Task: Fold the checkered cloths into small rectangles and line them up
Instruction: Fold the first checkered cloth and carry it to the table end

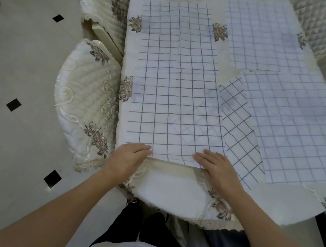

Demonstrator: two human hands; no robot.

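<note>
At the table's 6 o'clock edge, both hands sit on the near short hem of the large-check cloth. Left hand is on the 7 o'clock corner and right hand on the 5 o'clock corner, apart, fingertips facing each other. Fingers look straight and pressed flat on the fabric. Thumbs are hidden, so can't confirm a pinch under the hem.

Cloth lies flat as one long strip, long axis 6-to-12 o'clock, pointing straight away from the hands. Its far short edge is well up the table toward 12. Neither hand is nearer; one corner each.

Judgement: next move is a halving fold, near hem carried toward 12 onto the far hem. Grid lines give the alignment check.

Watch item: diagonal-check cloth, at 1 o'clock from the right hand, meets the strip's right long edge. Can't tell which layer is on top, so it may drag.

Fine-check cloth lies at 3 o'clock and another fine-check piece at 1 o'clock, both flat and large. Nothing is lined up yet.
</note>
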